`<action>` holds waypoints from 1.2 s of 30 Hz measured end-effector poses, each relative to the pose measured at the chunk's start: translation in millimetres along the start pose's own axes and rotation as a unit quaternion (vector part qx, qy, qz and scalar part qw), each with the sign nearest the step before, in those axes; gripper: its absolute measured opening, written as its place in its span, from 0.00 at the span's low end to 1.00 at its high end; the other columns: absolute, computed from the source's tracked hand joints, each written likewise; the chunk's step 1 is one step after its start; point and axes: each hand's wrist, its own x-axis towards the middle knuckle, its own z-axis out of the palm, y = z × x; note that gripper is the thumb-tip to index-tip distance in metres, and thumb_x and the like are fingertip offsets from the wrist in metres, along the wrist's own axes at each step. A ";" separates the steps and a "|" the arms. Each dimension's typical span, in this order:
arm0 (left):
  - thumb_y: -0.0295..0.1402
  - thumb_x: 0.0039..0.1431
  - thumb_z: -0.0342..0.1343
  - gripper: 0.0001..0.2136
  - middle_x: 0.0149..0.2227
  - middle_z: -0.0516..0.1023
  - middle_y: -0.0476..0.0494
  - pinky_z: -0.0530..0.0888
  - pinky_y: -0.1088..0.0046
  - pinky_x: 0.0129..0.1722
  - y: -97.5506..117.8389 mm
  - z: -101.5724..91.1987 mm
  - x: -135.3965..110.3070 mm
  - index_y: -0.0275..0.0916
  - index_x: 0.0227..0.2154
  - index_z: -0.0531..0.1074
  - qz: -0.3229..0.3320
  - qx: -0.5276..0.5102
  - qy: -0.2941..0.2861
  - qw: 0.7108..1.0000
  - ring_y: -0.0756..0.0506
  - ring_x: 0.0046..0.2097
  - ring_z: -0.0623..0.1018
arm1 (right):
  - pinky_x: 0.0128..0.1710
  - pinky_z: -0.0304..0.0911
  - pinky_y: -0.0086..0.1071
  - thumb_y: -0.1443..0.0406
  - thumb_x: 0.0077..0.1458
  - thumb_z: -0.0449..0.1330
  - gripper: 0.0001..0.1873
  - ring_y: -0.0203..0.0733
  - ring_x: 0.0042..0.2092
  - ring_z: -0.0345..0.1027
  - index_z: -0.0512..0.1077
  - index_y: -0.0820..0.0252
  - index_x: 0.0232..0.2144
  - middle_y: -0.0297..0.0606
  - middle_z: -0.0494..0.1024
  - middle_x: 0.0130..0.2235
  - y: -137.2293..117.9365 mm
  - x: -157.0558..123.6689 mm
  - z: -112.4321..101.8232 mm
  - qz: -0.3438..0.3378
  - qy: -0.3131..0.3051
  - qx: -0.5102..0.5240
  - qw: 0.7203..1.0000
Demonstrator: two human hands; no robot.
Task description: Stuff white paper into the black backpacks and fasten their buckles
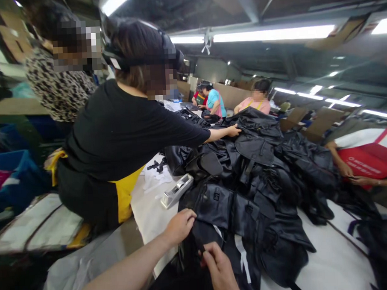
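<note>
A heap of black leather-like bags [255,176] covers the white table [333,263]. My left hand [179,226] pinches the edge of the nearest black bag [222,216] at the table's near side. My right hand [220,270] grips a lower part of the same bag, just below and right of the left hand. Both hands are closed on the black material.
A person in a black top and yellow apron [116,140] leans in from the left, one hand on the heap. A grey tape dispenser [176,190] lies on the table. More people sit beyond and at right. Blue bins [12,178] stand at left.
</note>
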 end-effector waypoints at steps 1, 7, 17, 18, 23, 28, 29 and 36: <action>0.29 0.57 0.45 0.10 0.37 0.73 0.47 0.66 0.74 0.44 7.4 -1.0 6.8 0.41 0.36 0.70 0.028 0.012 0.004 1.000 0.48 0.42 0.72 | 0.33 0.57 0.25 0.60 0.60 0.47 0.11 0.35 0.31 0.65 0.66 0.56 0.32 0.31 0.71 0.28 0.1 -7.4 5.4 -0.012 -0.007 -0.018 1.000; 0.42 0.44 0.62 0.19 0.41 0.68 0.48 0.65 0.66 0.44 43.3 23.1 16.1 0.46 0.41 0.68 0.180 0.114 -0.119 0.970 0.43 0.44 0.69 | 0.34 0.54 0.26 0.62 0.60 0.46 0.09 0.36 0.32 0.63 0.63 0.55 0.30 0.30 0.70 0.27 -1.6 -27.9 36.7 -0.069 -0.036 -0.121 0.990; 0.38 0.47 0.60 0.17 0.43 0.65 0.48 0.67 0.67 0.43 10.7 49.3 30.1 0.44 0.41 0.66 0.126 0.153 -0.143 0.970 0.44 0.45 0.69 | 0.35 0.53 0.28 0.65 0.58 0.48 0.07 0.37 0.30 0.62 0.62 0.56 0.27 0.30 0.70 0.25 4.5 -10.6 43.6 -0.039 -0.015 -0.119 0.992; 0.37 0.48 0.60 0.16 0.43 0.65 0.48 0.67 0.68 0.43 6.0 48.6 32.7 0.44 0.41 0.66 0.127 0.154 -0.146 0.969 0.44 0.44 0.69 | 0.34 0.53 0.27 0.64 0.58 0.48 0.08 0.37 0.30 0.62 0.62 0.56 0.27 0.30 0.70 0.24 5.6 -9.4 43.0 -0.034 -0.011 -0.109 0.993; 0.33 0.53 0.56 0.14 0.47 0.65 0.44 0.64 0.63 0.46 -2.6 51.9 40.3 0.41 0.43 0.64 0.154 0.219 -0.098 0.959 0.42 0.48 0.67 | 0.32 0.55 0.27 0.60 0.59 0.46 0.12 0.36 0.29 0.64 0.63 0.57 0.27 0.31 0.69 0.23 6.5 -0.8 33.7 -0.009 0.011 -0.044 0.999; 0.27 0.58 0.48 0.13 0.50 0.65 0.42 0.63 0.62 0.47 3.8 49.3 42.0 0.41 0.46 0.62 0.234 0.262 -0.078 0.933 0.42 0.47 0.67 | 0.28 0.57 0.25 0.54 0.59 0.46 0.17 0.35 0.26 0.64 0.65 0.57 0.28 0.31 0.69 0.23 6.6 1.9 25.2 0.008 0.000 0.052 0.999; 0.27 0.58 0.48 0.12 0.49 0.65 0.42 0.64 0.63 0.46 3.3 47.4 41.3 0.40 0.46 0.62 0.233 0.266 -0.078 0.932 0.43 0.46 0.67 | 0.28 0.57 0.25 0.53 0.58 0.46 0.17 0.35 0.26 0.64 0.66 0.57 0.28 0.31 0.69 0.23 8.3 0.9 26.1 0.006 0.005 0.062 0.998; 0.34 0.60 0.49 0.06 0.35 0.70 0.48 0.68 0.74 0.37 -12.5 42.4 25.2 0.40 0.33 0.69 0.221 0.237 -0.192 0.926 0.48 0.37 0.71 | 0.25 0.57 0.24 0.50 0.57 0.47 0.19 0.34 0.24 0.64 0.66 0.57 0.27 0.32 0.71 0.22 25.4 -5.1 38.6 0.009 0.022 0.099 0.995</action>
